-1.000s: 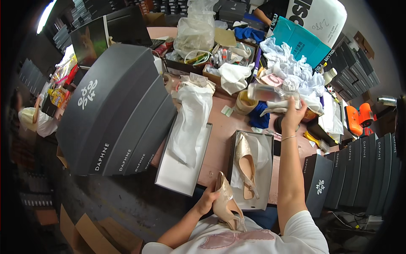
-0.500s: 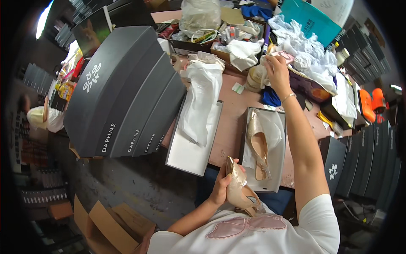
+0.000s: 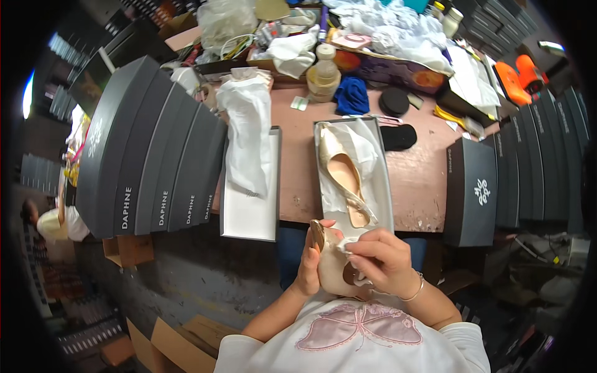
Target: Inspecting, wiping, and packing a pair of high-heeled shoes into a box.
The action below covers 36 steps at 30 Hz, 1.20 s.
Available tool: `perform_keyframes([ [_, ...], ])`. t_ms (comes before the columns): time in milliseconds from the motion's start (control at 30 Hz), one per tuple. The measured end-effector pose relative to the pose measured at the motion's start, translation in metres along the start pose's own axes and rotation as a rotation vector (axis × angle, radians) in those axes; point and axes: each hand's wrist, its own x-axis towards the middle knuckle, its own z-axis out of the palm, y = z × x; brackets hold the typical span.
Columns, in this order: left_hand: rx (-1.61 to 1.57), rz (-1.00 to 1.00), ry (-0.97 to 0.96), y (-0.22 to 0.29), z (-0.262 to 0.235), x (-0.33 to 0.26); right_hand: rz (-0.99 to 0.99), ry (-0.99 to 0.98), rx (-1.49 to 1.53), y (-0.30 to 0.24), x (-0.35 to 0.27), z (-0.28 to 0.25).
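Note:
Close to my body I hold a pale gold slingback shoe (image 3: 331, 268), its toe pointing away from me. Fingers of my left hand (image 3: 306, 270) are closed around its side near the toe. My right hand (image 3: 388, 260) pinches a small white cloth or tissue (image 3: 346, 244) and presses it to the top of that shoe; the heel end is mostly hidden behind this hand. Just beyond, the matching slingback (image 3: 344, 176) lies sole down on white tissue in an open grey shoe box (image 3: 387, 208).
A second open box part (image 3: 250, 214), white inside, carries white tissue paper (image 3: 247, 133). Dark grey shoe boxes (image 3: 146, 149) are stacked at left, more boxes (image 3: 472, 193) at right. Behind are a bottle (image 3: 324, 71) in a cup, a blue cloth (image 3: 352, 96) and a black round tin (image 3: 393, 101).
My right hand has come back from beside the bottle and cup to the held shoe, bringing the white cloth. My left hand still holds the shoe. The head view has shifted.

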Motion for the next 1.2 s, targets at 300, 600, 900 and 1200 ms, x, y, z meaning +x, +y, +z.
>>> perform_keyframes([
  [300, 0.115, 0.001, -0.040, 0.011, 0.018, -0.008, -0.326, 0.085, -0.199, 0.003, 0.021, 0.021],
  [600, 0.170, 0.002, -0.025, -0.004, 0.006, -0.014, -0.293, 0.057, -0.229, -0.010, 0.003, 0.025],
  [900, 0.205, 0.034, 0.065, -0.002, 0.014, -0.013, -0.251, 0.145, -0.195, -0.006, 0.015, 0.031],
  [1200, 0.197, 0.035, 0.081, -0.005, 0.013, -0.011, -0.215, 0.149, -0.158, -0.007, 0.012, 0.029],
])
